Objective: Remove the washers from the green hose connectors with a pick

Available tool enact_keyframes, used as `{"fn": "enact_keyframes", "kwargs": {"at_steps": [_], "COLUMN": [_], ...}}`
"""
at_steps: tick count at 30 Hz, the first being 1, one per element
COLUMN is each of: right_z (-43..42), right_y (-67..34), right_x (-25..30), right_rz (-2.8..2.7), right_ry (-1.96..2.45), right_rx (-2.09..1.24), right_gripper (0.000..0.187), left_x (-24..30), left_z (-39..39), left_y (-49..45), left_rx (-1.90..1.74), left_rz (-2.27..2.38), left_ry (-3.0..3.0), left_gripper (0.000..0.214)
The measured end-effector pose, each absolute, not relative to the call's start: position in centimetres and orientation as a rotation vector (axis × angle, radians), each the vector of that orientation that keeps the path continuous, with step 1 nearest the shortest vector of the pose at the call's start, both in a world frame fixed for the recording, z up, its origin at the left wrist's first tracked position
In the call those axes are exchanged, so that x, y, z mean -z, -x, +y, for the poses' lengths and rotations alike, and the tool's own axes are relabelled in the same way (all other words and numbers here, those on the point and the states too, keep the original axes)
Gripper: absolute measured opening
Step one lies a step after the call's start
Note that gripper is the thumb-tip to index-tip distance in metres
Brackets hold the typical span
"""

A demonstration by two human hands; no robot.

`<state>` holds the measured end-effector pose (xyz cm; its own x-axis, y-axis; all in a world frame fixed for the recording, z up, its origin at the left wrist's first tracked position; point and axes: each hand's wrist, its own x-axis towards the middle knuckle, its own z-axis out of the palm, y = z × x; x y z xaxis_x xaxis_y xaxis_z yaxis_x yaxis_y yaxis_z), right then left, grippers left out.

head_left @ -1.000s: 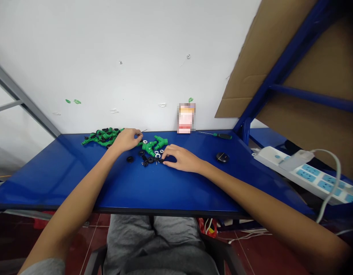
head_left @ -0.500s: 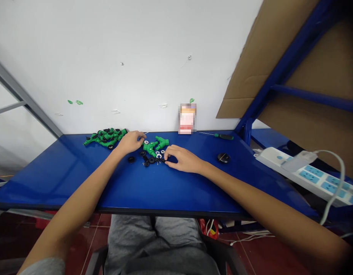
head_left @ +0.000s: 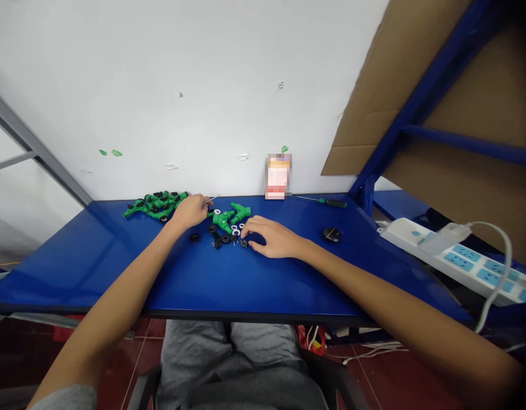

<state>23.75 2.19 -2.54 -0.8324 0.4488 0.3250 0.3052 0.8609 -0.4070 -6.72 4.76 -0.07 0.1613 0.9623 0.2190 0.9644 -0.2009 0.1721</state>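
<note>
My left hand (head_left: 189, 210) is closed around a thin metal tool (head_left: 210, 199) whose tip sticks out to the right, just left of a green Y-shaped fitting (head_left: 231, 215). My right hand (head_left: 269, 236) rests on the blue table (head_left: 118, 267) with its fingertips pinched at the small black and white rings (head_left: 229, 236) in front of the fitting. What those fingertips hold is too small to make out. A lone black ring (head_left: 194, 237) lies just below my left hand.
A pile of green fittings (head_left: 154, 204) lies at the back left. A green-handled screwdriver (head_left: 327, 201) and a black round cap (head_left: 332, 234) lie to the right. A white power strip (head_left: 455, 259) sits on the right shelf under a blue frame and cardboard (head_left: 399, 91).
My right hand's fingertips have shifted slightly among the small rings. My left hand has stayed in place with the thin tool.
</note>
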Motion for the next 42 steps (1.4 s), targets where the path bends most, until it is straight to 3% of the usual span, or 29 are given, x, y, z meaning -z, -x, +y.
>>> {"fn": "enact_keyframes", "kwargs": {"at_steps": [6, 14, 32, 42], "right_z": [2.0, 2.1, 2.3, 2.0], "right_y": [-23.7, -23.7, -23.8, -23.9], "right_x": [2.2, 2.4, 2.5, 2.1], "right_rz": [-2.627, -2.628, -2.629, -2.653], "right_ry": [0.554, 0.57, 0.528, 0.568], "right_rx": [-0.467, -0.483, -0.492, -0.492], "right_gripper": [0.012, 0.012, 0.006, 0.014], "left_x": [-0.3, -0.3, -0.8, -1.1], "left_z": [4.7, 4.4, 4.2, 4.2], "left_y": [6.8, 7.1, 6.6, 6.6], "left_rx": [0.587, 0.261, 0.367, 0.552], "left_rz": [-1.956, -2.024, -1.976, -1.934], "left_ry": [2.371, 2.222, 2.371, 2.415], "left_gripper": [0.038, 0.039, 0.033, 0.035]}}
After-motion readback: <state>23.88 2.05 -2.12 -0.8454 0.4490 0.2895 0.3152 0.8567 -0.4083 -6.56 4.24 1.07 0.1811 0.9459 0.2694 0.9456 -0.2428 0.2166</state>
